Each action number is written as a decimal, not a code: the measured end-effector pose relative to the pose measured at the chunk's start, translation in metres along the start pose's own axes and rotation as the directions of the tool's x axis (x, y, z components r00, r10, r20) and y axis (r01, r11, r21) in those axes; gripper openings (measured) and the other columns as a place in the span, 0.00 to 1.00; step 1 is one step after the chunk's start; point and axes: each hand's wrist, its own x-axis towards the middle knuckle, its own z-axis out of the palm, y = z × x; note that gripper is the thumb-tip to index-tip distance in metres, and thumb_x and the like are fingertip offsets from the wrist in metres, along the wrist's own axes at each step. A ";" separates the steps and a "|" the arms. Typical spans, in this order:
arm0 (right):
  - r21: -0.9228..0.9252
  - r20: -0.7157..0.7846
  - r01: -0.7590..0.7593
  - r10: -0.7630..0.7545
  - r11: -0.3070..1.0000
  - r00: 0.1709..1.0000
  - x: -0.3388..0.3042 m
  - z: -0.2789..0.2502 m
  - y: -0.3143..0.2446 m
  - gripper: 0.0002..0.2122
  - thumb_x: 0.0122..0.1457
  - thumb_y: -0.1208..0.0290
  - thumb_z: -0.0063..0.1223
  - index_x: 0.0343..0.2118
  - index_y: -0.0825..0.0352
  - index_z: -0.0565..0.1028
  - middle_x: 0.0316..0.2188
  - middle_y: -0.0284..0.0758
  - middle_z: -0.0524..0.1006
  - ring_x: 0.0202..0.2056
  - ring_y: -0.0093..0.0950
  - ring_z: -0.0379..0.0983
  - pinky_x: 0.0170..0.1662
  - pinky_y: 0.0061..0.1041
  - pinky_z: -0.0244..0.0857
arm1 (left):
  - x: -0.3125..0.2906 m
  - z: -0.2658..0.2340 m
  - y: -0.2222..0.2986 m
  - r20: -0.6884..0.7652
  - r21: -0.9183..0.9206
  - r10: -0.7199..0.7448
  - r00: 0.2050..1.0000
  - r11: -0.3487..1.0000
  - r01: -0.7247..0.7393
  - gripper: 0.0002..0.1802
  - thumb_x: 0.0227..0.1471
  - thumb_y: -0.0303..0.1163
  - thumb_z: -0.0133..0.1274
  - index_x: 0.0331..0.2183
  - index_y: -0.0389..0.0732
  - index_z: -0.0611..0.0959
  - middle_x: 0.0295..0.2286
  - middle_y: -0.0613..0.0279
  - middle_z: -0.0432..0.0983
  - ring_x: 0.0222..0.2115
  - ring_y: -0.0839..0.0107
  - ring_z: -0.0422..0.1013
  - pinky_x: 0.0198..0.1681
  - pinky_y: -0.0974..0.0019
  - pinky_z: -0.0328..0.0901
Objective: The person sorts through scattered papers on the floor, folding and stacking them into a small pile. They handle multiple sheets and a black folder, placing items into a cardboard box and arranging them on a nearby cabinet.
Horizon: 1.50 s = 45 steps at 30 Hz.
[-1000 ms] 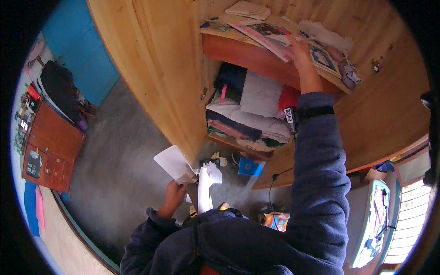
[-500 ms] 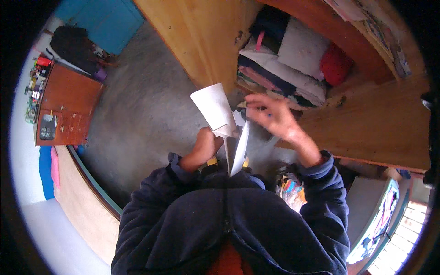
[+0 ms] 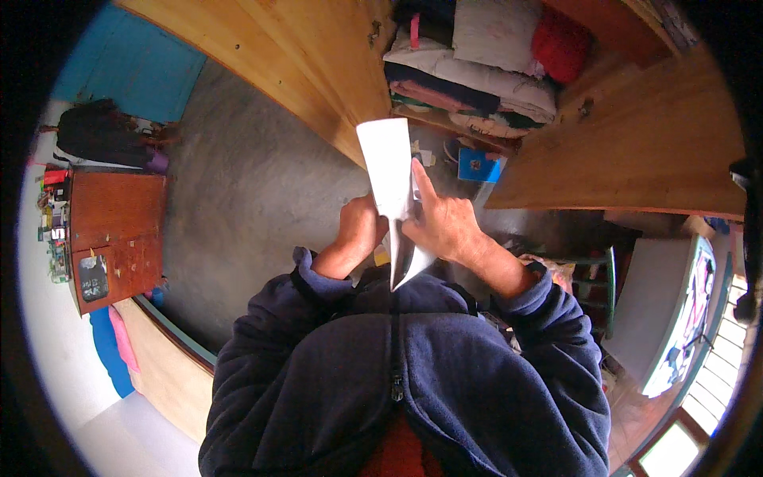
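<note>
White sheets of paper (image 3: 387, 163), folded or bound so that they fan apart toward my body, stand in front of my chest. My left hand (image 3: 358, 232) grips them from the left, its fingertips hidden behind the paper. On the other side, my right hand (image 3: 447, 226) has its thumb and fingers at the right edge, the index finger stretched up along it. The lower leaves spread in a narrow V between both hands.
An open wooden cupboard ahead holds folded bedding (image 3: 477, 75) and a red cushion (image 3: 562, 44); its door (image 3: 310, 71) swings out left. A blue booklet (image 3: 479, 165) lies below the shelf. A brown cabinet (image 3: 119, 211) stands left, a green chair (image 3: 610, 290) right.
My right hand has come in from the right, where it was held open, and now takes the paper's edge. The paper is more upright. My view has shifted, showing the blue booklet.
</note>
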 end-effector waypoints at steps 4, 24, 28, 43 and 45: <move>0.130 -0.178 0.015 0.009 0.991 0.984 -0.005 0.009 0.002 0.20 0.49 0.70 0.46 0.46 0.73 0.65 0.22 0.53 0.74 0.26 0.49 0.73 0.32 0.41 0.68 | -0.002 -0.014 0.013 0.034 -0.040 0.012 0.999 0.999 -0.011 0.06 0.46 0.26 0.54 0.30 0.38 0.74 0.20 0.51 0.74 0.21 0.56 0.73 0.24 0.64 0.65; 0.662 -0.334 -0.232 0.558 0.712 0.759 -0.037 0.016 0.081 0.13 0.60 0.67 0.39 0.37 0.72 0.72 0.24 0.42 0.77 0.26 0.34 0.76 0.31 0.29 0.66 | -0.011 -0.048 -0.084 -0.015 -0.547 -0.344 0.939 0.789 0.280 0.03 0.52 0.18 0.45 0.31 0.35 0.71 0.21 0.61 0.72 0.17 0.72 0.71 0.19 0.72 0.67; 0.837 -0.485 0.168 0.564 0.520 0.668 -0.049 0.034 0.099 0.16 0.61 0.67 0.35 0.44 0.73 0.70 0.37 0.41 0.77 0.33 0.33 0.78 0.32 0.22 0.67 | -0.021 -0.032 -0.083 -0.159 -0.548 -0.304 0.939 0.819 0.172 0.02 0.54 0.22 0.46 0.29 0.36 0.70 0.18 0.62 0.72 0.18 0.73 0.72 0.21 0.73 0.67; 0.921 0.048 0.163 0.517 -0.354 0.854 -0.040 0.017 0.120 0.19 0.61 0.57 0.37 0.48 0.64 0.68 0.45 0.37 0.73 0.46 0.31 0.69 0.49 0.32 0.63 | -0.032 -0.010 0.053 0.213 -0.086 0.695 0.687 0.714 -0.695 0.07 0.44 0.30 0.57 0.30 0.43 0.80 0.31 0.61 0.70 0.31 0.61 0.69 0.40 0.63 0.64; 0.891 0.118 0.089 0.418 -0.444 0.901 -0.045 0.004 0.100 0.19 0.61 0.56 0.38 0.48 0.64 0.68 0.45 0.37 0.73 0.45 0.31 0.69 0.49 0.32 0.63 | -0.032 -0.008 0.058 0.326 -0.169 0.643 0.693 0.761 -0.626 0.06 0.45 0.32 0.57 0.28 0.43 0.81 0.28 0.63 0.71 0.29 0.64 0.69 0.38 0.64 0.64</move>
